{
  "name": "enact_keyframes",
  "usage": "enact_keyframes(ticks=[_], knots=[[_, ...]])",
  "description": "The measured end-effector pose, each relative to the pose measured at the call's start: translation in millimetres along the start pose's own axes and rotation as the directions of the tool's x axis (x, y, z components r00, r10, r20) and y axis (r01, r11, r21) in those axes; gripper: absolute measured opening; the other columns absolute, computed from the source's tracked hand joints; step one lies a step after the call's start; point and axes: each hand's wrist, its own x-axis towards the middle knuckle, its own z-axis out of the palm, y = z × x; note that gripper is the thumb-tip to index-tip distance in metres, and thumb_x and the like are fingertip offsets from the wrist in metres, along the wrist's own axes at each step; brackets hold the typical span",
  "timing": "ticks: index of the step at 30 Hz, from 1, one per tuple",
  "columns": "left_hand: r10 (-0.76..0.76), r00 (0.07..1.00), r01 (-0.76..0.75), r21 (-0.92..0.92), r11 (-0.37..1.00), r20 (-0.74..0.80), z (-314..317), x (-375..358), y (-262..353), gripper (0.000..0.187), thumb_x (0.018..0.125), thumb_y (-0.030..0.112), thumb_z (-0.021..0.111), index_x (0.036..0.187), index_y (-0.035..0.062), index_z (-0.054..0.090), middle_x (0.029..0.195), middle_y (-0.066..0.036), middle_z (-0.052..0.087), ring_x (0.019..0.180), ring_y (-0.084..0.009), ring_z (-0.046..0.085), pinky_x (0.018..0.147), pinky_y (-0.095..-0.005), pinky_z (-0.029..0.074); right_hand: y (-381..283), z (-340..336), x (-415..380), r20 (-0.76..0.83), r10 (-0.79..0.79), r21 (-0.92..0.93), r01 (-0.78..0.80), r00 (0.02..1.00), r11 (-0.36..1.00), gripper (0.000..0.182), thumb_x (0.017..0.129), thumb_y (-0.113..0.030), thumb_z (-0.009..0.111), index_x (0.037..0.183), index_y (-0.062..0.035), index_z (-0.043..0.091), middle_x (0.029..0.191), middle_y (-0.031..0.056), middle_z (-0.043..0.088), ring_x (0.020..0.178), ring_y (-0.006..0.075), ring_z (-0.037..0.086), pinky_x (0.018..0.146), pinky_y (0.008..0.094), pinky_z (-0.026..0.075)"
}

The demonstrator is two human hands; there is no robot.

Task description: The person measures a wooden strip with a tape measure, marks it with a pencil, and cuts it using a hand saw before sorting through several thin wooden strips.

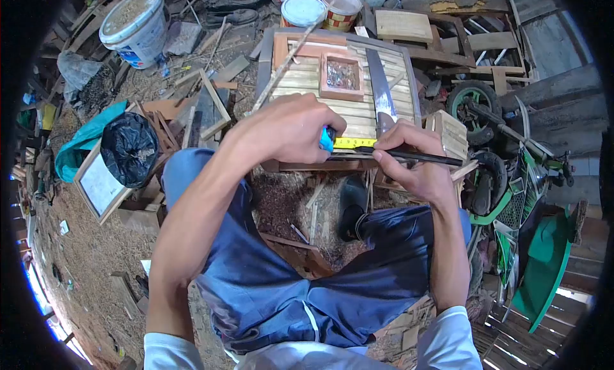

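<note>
My left hand point(291, 128) is closed around a blue tape measure point(327, 138) at the near edge of the slatted wooden table point(300, 108). A short length of yellow tape point(352, 142) runs out to the right, towards my other hand. My right hand point(419, 162) pinches its fingers at the tape's far end. The same hand grips a long, slim black pointed tool point(428, 156), its tip lying by the tape. Just beyond the fingers lies a saw blade point(382, 92). A small wooden box point(341, 77) of small metal pieces sits left of the blade.
A thin stick point(284, 69) slants across the table's left side. Behind stand paint buckets point(303, 12) and a larger white bucket point(133, 28). Left is a black plastic bag point(130, 146); right, a green small motorbike point(505, 210). Wood scraps litter the floor around my legs.
</note>
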Motion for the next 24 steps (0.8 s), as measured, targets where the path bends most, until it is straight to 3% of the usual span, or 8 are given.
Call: enact_keyframes(ticks=[8,24], knots=[[0.056,0.997,-0.055,0.024,0.998,-0.060,1,-2,-8,0.032,0.067,0.013,0.074,0.099,0.0078,0.071,0.082,-0.020,0.068,0.081,-0.0380,0.066,0.072,-0.0436,0.052,2,6,5,0.027,-0.042,-0.047,0.044,0.999,0.998,0.011,0.072,-0.003,0.073,0.077,-0.0018,0.063,0.073,0.0108,0.062,0.066,0.0251,0.060,0.061,0.0330,0.047],[0.010,0.999,-0.008,0.040,0.999,-0.051,1,-4,-9,0.030,0.066,0.013,0.075,0.095,0.0055,0.070,0.087,-0.019,0.068,0.087,-0.0370,0.065,0.074,-0.0419,0.052,1,14,7,0.026,-0.063,-0.063,0.064,0.998,0.996,0.011,0.071,-0.001,0.071,0.076,-0.0011,0.062,0.071,0.0113,0.061,0.068,0.0277,0.060,0.063,0.0347,0.047]])
